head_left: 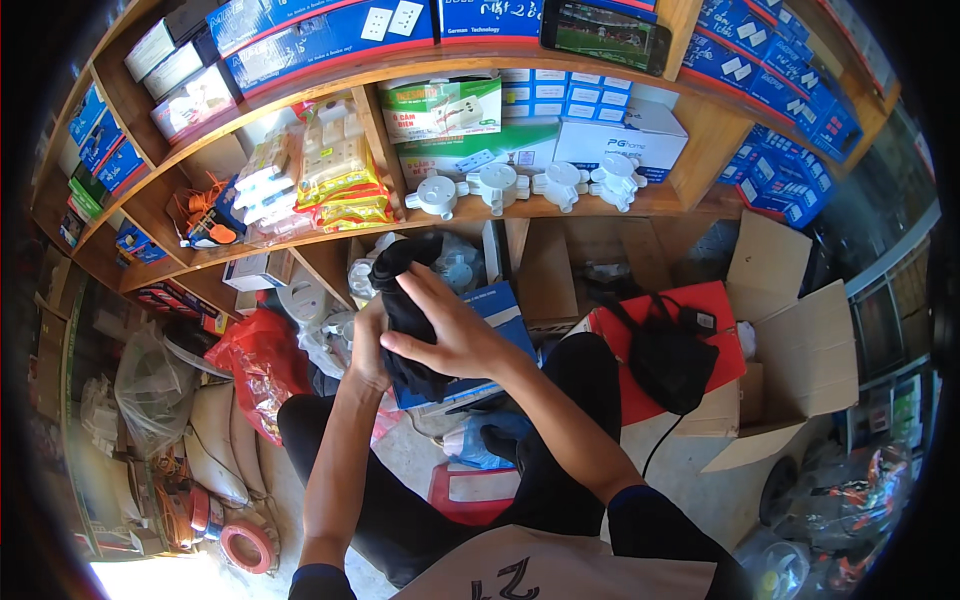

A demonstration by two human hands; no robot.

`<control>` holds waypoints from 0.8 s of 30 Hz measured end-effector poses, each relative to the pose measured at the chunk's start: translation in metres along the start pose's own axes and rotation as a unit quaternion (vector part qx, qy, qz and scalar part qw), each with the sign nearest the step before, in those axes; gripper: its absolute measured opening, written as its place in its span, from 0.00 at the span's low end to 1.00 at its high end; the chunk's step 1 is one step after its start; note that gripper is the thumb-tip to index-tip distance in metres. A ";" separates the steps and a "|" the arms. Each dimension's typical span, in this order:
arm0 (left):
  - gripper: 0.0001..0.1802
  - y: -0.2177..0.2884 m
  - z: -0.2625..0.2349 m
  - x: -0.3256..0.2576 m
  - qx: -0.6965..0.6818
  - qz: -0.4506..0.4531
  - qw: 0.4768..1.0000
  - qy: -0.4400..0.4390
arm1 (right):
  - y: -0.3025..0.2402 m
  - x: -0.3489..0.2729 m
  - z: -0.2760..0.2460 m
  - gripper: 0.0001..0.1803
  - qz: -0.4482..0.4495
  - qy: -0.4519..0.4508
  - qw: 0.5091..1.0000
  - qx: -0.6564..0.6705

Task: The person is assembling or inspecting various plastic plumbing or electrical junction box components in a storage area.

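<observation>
Hands at centre: left hand [368,345] and right hand [452,335] both clamped on a black bundle [408,310], held upright above the knees, near the wooden shelf [560,208] carrying white junction boxes [500,184].

- The shelf bay [545,265] behind the hands is open to the right, showing bare wood.
- To its left, white fittings [455,268] and a bag crowd the bay.
- A blue box [510,312] lies right under the hands, blocking the way down.
- A red bag [262,360] crowds the left side; a black pouch [668,360] on a red box [715,330] sits to the right.
- Bare floor [690,470] shows beside the right knee.
</observation>
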State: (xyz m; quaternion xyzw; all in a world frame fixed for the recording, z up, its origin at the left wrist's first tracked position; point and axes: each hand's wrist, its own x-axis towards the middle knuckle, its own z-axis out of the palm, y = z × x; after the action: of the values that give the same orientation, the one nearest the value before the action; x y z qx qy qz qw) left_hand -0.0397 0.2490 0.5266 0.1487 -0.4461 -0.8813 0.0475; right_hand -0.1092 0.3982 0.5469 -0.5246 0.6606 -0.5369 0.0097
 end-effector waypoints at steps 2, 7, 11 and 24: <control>0.21 0.007 0.010 -0.003 -0.029 0.011 0.999 -0.009 | 0.001 -0.002 0.008 0.46 0.052 0.033 0.998 0.028; 0.21 0.008 -0.006 0.004 -0.080 0.019 0.996 0.021 | 0.001 0.005 0.024 0.32 0.053 0.082 0.995 -0.007; 0.22 0.006 -0.003 0.006 -0.103 -0.006 0.994 0.039 | 0.009 0.002 0.039 0.24 0.052 0.163 0.984 -0.054; 0.20 0.017 0.010 0.003 0.000 -0.050 0.998 0.048 | 0.024 -0.001 0.027 0.40 0.057 0.162 0.984 -0.046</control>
State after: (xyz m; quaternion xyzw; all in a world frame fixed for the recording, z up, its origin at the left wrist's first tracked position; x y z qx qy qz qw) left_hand -0.0466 0.2457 0.5447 0.2128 -0.4352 -0.8745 0.0249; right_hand -0.1099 0.3768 0.5181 -0.3917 0.7062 -0.5827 -0.0910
